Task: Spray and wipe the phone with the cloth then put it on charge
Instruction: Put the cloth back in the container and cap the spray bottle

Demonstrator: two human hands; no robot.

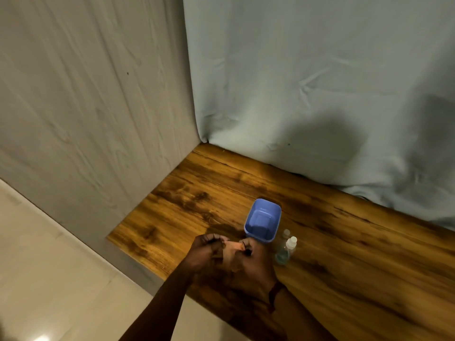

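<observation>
Cloth [232,249], pale pink, held taut between my hands over the near part of a wooden table [344,254]: left hand [206,252] and right hand [257,263] each pinch an edge, fingers curled. Just beyond my right hand stand a blue tub [263,220] and a clear bottle [286,249].

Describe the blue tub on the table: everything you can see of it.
The blue tub looks like smooth plastic: rectangular, rounded corners, open top, nothing visible inside. It stands upright on the wooden table, beside two clear bottles, just beyond the left hand and right hand, which pinch a pale cloth. Whether they touch it is unclear.
</observation>
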